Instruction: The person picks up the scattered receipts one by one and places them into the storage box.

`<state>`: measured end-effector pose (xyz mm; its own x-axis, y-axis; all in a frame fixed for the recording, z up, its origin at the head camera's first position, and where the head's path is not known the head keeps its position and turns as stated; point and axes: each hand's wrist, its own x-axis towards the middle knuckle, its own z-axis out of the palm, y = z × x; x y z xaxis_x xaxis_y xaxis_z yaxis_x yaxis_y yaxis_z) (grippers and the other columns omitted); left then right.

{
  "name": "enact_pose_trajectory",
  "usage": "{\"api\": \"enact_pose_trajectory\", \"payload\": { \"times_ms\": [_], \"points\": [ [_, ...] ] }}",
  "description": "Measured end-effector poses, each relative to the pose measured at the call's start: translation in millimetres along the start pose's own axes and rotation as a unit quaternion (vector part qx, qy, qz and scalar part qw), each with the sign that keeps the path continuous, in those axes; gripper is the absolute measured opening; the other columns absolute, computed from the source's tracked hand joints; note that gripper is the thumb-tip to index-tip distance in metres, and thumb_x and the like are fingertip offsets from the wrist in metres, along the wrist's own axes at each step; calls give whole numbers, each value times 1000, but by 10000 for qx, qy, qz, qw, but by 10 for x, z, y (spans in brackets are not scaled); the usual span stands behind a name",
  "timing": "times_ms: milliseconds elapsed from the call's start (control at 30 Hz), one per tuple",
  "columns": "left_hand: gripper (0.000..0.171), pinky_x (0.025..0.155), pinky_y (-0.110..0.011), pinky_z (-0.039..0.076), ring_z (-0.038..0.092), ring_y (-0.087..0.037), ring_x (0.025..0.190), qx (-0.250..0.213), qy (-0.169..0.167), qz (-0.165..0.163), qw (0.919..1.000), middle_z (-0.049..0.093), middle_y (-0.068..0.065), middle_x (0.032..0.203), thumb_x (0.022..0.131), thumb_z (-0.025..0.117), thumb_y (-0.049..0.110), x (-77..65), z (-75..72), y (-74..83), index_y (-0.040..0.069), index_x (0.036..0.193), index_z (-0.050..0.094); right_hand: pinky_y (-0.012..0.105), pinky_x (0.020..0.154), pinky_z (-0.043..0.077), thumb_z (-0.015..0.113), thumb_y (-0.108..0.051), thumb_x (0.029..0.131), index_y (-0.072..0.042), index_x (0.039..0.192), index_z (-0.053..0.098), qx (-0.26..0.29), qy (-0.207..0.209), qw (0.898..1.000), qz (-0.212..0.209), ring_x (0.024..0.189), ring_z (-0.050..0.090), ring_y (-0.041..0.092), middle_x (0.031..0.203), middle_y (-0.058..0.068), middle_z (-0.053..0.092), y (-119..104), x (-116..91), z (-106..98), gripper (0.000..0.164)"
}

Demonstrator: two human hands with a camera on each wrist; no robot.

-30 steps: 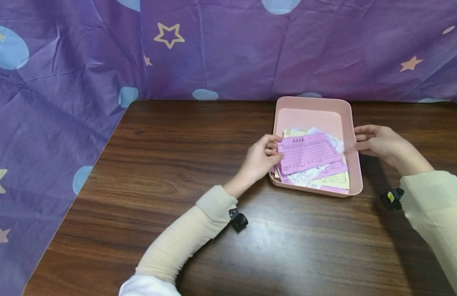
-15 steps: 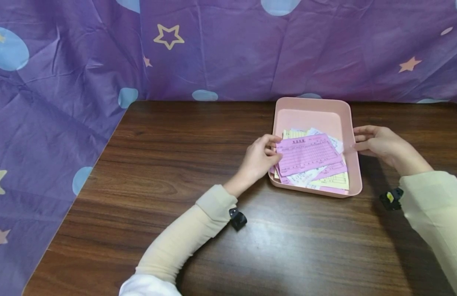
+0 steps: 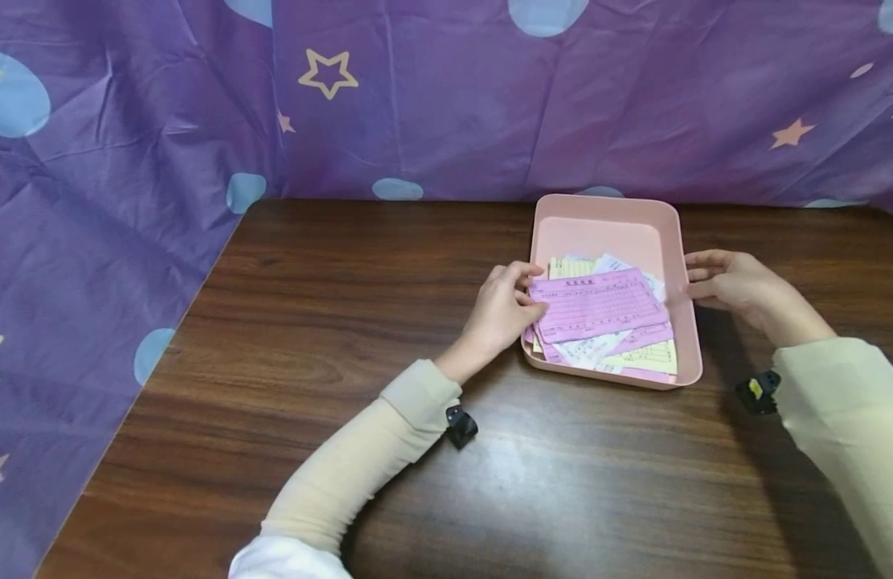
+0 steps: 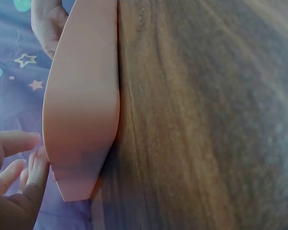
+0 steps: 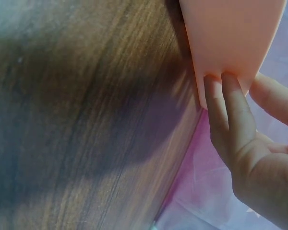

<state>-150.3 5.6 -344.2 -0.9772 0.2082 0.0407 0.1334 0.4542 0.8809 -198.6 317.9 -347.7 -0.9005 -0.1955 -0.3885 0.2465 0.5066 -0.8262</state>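
A pink tray (image 3: 620, 229) stands near the back edge of the table. Inside lies a messy pile of printed paper slips, with a purple-pink slip (image 3: 598, 305) on top and a yellow slip (image 3: 652, 358) and a white slip (image 3: 591, 347) partly showing underneath. Over the tray's left rim, my left hand (image 3: 498, 305) pinches the left edge of the purple-pink slip. On the opposite side, my right hand (image 3: 750, 289) rests two extended fingers (image 5: 237, 103) against the tray's outer wall (image 5: 230, 38). Its thumb is near the rim.
The brown wooden table (image 3: 330, 322) extends left of and in front of the tray. A purple star-patterned cloth (image 3: 446, 104) hangs behind it. Both sleeves carry small black wrist cameras, one visible as a black device (image 3: 460, 426).
The left edge of the purple-pink slip has shifted slightly left within the tray. Both hands keep their places at the tray's sides, while the head view has shifted a little.
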Motion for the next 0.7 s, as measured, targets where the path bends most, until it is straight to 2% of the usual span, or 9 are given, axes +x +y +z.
{"api": "enact_pose_trajectory", "payload": {
  "times_ms": [33, 167, 200, 267, 400, 433, 500, 633, 700],
  "points": [
    [48, 68, -9, 53, 68, -21, 88, -32, 3, -21, 10000, 53, -16, 113, 79, 72, -3, 2, -2, -5, 2, 124, 57, 8, 69, 49, 54, 2, 91, 18, 138, 17, -84, -16, 10000, 7, 77, 52, -15, 75, -34, 51, -32, -23, 12, 62],
    [45, 71, -11, 54, 68, -24, 90, -234, 17, -22, 9997, 54, -18, 114, 80, 70, -3, 2, -26, -23, 2, 123, 57, 7, 69, 48, 52, 2, 92, 18, 140, 14, -125, 14, 9999, 74, 77, 51, -16, 74, -35, 50, -75, -56, 33, 64],
    [45, 72, -12, 55, 69, -25, 91, -287, 12, -12, 9996, 54, -18, 115, 80, 70, -3, 0, -37, -27, 2, 123, 57, 7, 69, 49, 53, 1, 92, 13, 140, 23, -42, 26, 10000, 87, 77, 52, -16, 75, -35, 51, -56, -45, 26, 57],
    [44, 73, -13, 55, 69, -27, 92, -343, 10, 12, 9994, 54, -19, 117, 81, 69, -3, -10, -73, -38, 1, 123, 57, 7, 70, 49, 54, -1, 92, 11, 142, 23, 65, 15, 10000, 65, 78, 53, -15, 76, -34, 52, -11, -17, 9, 60],
    [42, 74, -17, 56, 68, -29, 94, -301, 70, 49, 9995, 55, -19, 119, 82, 69, -1, -41, -170, -85, 2, 122, 56, 8, 69, 50, 57, -3, 91, -14, 129, 43, 282, 62, 9996, 63, 78, 55, -15, 78, -32, 55, 95, 42, -21, 42],
    [42, 75, -17, 56, 68, -29, 94, -261, 107, 58, 9996, 56, -19, 119, 82, 69, 0, -50, -201, -103, 2, 122, 56, 8, 70, 50, 57, -3, 91, -7, 136, 39, 249, 54, 9997, 38, 78, 54, -15, 78, -33, 55, 98, 45, -20, 49],
    [41, 76, -20, 57, 68, -29, 95, -194, 213, 62, 9996, 57, -18, 118, 82, 69, 1, -71, -273, -143, 3, 122, 57, 9, 70, 50, 57, -3, 91, -7, 136, 39, 229, 85, 9997, 40, 78, 54, -15, 77, -34, 54, 82, 48, -3, 49],
    [39, 82, -28, 57, 67, -30, 97, -56, 480, 40, 9988, 58, -18, 118, 84, 67, 3, -108, -445, -221, 3, 122, 56, 8, 69, 49, 54, -4, 92, 13, 143, 20, -14, 146, 9999, 53, 77, 52, -17, 77, -36, 51, -24, 18, 51, 64],
    [38, 85, -32, 56, 67, -30, 98, -6, 617, 22, 9981, 59, -19, 118, 85, 66, 4, -122, -534, -254, 3, 122, 56, 8, 69, 48, 53, -4, 92, 13, 144, 19, -131, 190, 9997, 86, 76, 51, -18, 76, -36, 49, -73, -4, 71, 63]
  ]
}}
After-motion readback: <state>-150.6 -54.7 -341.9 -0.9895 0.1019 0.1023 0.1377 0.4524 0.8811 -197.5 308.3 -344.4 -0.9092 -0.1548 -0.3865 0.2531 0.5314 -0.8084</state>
